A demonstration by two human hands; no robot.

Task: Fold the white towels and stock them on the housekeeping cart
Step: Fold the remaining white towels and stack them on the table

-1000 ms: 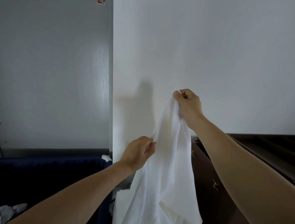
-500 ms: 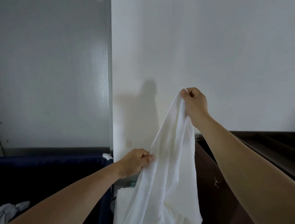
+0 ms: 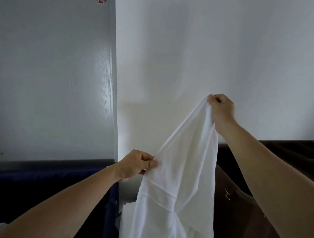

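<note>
Two bare forearms reach in from the bottom edge, both hands on one thin white cloth towel (image 3: 183, 169) held up in the air. The towel hangs down in loose folds between the arms, lower end cut off by the frame bottom. Left hand (image 3: 136, 165), lower and nearer, pinches the towel's left edge between thumb and curled fingers, thumb tip lying on the cloth. Right hand (image 3: 220, 108), higher and further out, is a closed fist gripping the top corner of the towel; the hem runs taut on a diagonal from this fist down to the left hand. Just behind the towel's lower left, a pale white flat stack (image 3: 128, 210), partly hidden, can't tell what. Left of that, a dark navy fabric bin (image 3: 56, 180) with a straight top rim. Right, behind the right forearm, a dark brown glossy piece of furniture (image 3: 237, 212) with a small metal bit on its face. Furthest back, a plain white wall (image 3: 203, 51) and, to the left, a grey wood-grain panel (image 3: 56, 76) with a red-and-white sticker (image 3: 101, 1) at its top edge.
</note>
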